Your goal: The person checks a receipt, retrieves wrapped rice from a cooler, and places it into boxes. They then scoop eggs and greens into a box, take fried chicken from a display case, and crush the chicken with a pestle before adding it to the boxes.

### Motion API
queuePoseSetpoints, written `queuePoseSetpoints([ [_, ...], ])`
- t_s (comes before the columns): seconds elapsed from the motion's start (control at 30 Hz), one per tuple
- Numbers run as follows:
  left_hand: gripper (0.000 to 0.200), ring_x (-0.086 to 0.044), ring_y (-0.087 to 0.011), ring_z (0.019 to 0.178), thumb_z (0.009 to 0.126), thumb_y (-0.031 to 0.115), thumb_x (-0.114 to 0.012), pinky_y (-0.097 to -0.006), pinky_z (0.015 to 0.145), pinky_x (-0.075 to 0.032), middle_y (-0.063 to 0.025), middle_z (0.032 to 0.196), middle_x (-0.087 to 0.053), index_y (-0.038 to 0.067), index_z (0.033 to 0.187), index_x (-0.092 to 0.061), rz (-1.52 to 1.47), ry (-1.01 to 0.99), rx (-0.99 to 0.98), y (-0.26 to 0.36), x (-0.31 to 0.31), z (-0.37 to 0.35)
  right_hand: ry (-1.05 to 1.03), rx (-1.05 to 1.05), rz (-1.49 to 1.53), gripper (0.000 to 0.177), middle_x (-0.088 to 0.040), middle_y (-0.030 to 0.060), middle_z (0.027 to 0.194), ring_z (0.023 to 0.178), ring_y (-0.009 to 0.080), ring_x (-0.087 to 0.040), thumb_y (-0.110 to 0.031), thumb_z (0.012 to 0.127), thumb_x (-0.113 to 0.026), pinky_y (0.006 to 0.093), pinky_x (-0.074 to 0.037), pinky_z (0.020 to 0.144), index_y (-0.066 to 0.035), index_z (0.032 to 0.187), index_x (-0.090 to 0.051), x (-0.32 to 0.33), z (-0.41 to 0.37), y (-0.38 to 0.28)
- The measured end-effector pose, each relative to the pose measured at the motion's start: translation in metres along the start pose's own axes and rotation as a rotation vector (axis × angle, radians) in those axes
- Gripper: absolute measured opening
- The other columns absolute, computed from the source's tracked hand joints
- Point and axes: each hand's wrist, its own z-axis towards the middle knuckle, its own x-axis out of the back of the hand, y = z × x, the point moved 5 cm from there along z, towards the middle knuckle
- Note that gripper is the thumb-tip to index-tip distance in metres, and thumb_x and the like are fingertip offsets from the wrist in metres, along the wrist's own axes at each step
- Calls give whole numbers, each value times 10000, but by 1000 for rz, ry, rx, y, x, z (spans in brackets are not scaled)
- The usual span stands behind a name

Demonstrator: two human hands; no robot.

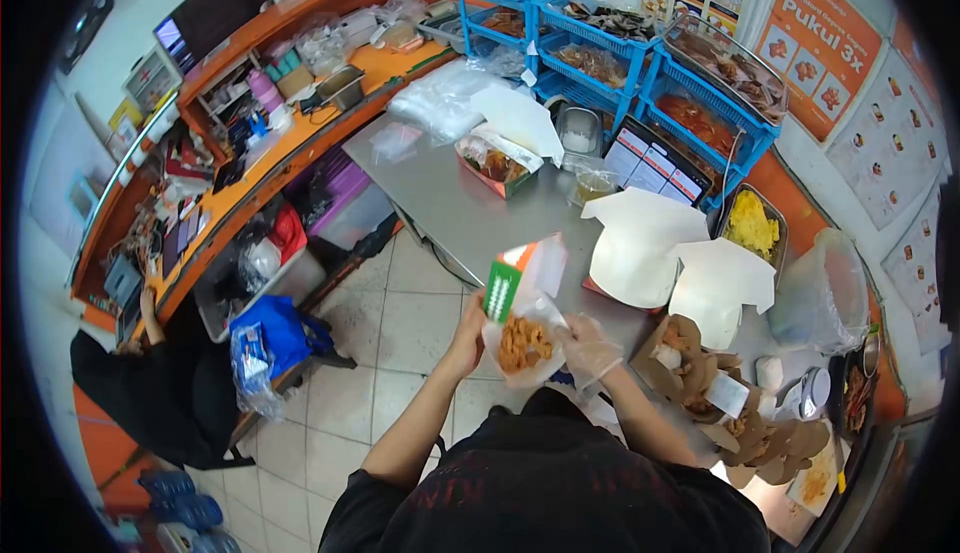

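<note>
My left hand (467, 339) is closed on the side of a takeaway box (505, 289) in green, orange and white, held tilted with its lid up. Inside lie golden-brown fried pieces (526, 344) on a whitish liner. My right hand (592, 349), in a clear plastic glove, grips the box's right edge; some of its fingertips are hidden by the glove's folds. Two open white boxes (645, 243) stand on the metal table (432, 188) beyond my right hand. Nearer on the right are brown paper containers (690, 368), some with fried pieces.
Blue stacked baskets (590, 58) of food line the wall, with a tablet (655, 161) before them. A filled open box (497, 165) stands further back. Yellow food fills a metal tray (753, 225). A person in black (150, 393) sits at the orange counter (290, 138), left.
</note>
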Motion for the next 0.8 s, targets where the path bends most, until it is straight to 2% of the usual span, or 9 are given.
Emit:
queuePoseSetpoints([
  [0.07,626,-470,-182,1175,961,544,-376,-368,975,-403,-81,1280,-470,51,1347,-366,-37,25,64,11,11,31,226,-114,99,254,-609,201,719,696,355,-621,-213,904,-497,430,-485,661,13,963,-598,-24,27,46],
  [0.2,528,-531,-175,1075,994,468,-333,-310,799,-488,-100,1226,-504,24,1262,-436,152,219,96,12,51,89,342,-184,-104,229,-608,197,729,669,366,-623,-197,904,-501,424,-491,628,8,974,-575,-5,75,15],
  [0.27,434,-567,-157,963,982,357,-436,-278,706,-489,-93,1161,-542,28,1265,-432,421,97,166,22,53,115,310,-297,115,218,-609,213,784,678,384,-615,-208,901,-509,432,-484,614,-8,969,-564,-15,108,33],
  [0.3,365,-586,-142,831,912,177,-562,-262,632,-475,-79,1060,-591,22,1229,-472,438,121,56,24,58,125,312,-189,-66,233,-616,212,822,726,362,-628,-223,901,-514,441,-473,635,-9,979,-561,-11,122,17],
  [0.47,333,-630,-183,762,773,6,-615,-288,657,-494,-119,896,-652,-9,1102,-568,834,314,-166,40,139,182,234,-202,186,272,-622,196,801,725,284,-628,-224,894,-551,409,-466,652,-13,1065,-571,-50,203,-5],
  [0.53,326,-644,-203,774,766,5,-615,-314,681,-506,-138,901,-660,-20,1087,-571,966,397,-131,50,173,201,351,56,382,294,-613,231,857,772,414,-603,-261,891,-565,473,-473,711,-21,1061,-549,-40,229,-33],
  [0.6,322,-645,-194,772,772,14,-621,-314,671,-512,-142,910,-658,-33,1086,-564,984,371,-87,42,211,222,376,6,275,291,-614,225,927,837,397,-597,-190,869,-578,456,-473,752,-37,1114,-547,-19,247,-42],
  [0.67,321,-646,-186,770,778,22,-628,-314,661,-518,-146,919,-656,-46,1084,-556,1006,334,-63,40,219,239,695,286,-91,295,-591,236,1037,954,402,-569,-151,828,-594,462,-456,824,-55,1106,-565,11,258,-61],
  [0.8,497,-645,-248,872,802,98,-690,-348,705,-537,-169,932,-635,-66,1202,-444,706,313,62,24,223,250,625,111,-195,308,-554,246,1108,1030,418,-533,-132,791,-606,476,-432,876,-63,1091,-582,28,265,-50],
])
